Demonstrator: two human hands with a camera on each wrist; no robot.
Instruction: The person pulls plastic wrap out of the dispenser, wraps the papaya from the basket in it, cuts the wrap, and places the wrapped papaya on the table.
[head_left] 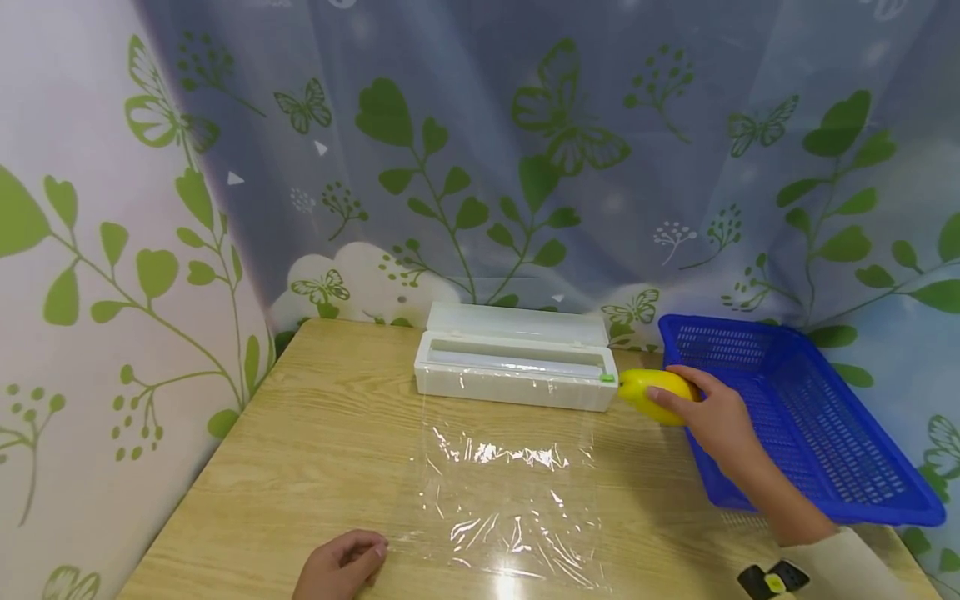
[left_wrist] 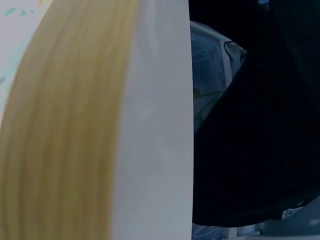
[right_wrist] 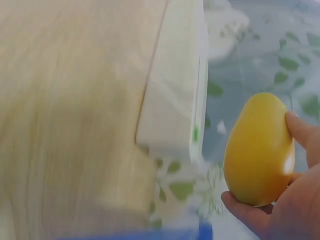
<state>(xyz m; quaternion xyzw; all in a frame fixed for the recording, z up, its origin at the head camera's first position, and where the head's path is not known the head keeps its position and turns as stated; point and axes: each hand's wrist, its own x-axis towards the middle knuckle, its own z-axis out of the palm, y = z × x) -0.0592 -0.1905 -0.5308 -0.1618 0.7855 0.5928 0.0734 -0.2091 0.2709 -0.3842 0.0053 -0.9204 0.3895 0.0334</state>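
My right hand [head_left: 723, 421] grips a smooth yellow mango [head_left: 651, 395], raised between the dispenser and the basket. The right wrist view shows the mango [right_wrist: 260, 150] between the thumb and fingers of that hand [right_wrist: 300, 207]. A white cling film dispenser [head_left: 510, 390] stands with its lid up, a roll inside. Clear cling film [head_left: 517, 500] stretches from it toward the table's front, wrinkled and shiny. At the front left, my left hand [head_left: 337, 567] pinches the film's near left corner with thumb and curled fingers. The left wrist view does not show that hand.
A blue plastic basket [head_left: 813, 500] stands on the right of the wooden table [head_left: 300, 433], beside my right forearm. Behind the table hangs a leaf-and-butterfly curtain [head_left: 480, 125]. The left wrist view shows the table's edge [left_wrist: 70, 125] and dark clothing [left_wrist: 260, 150].
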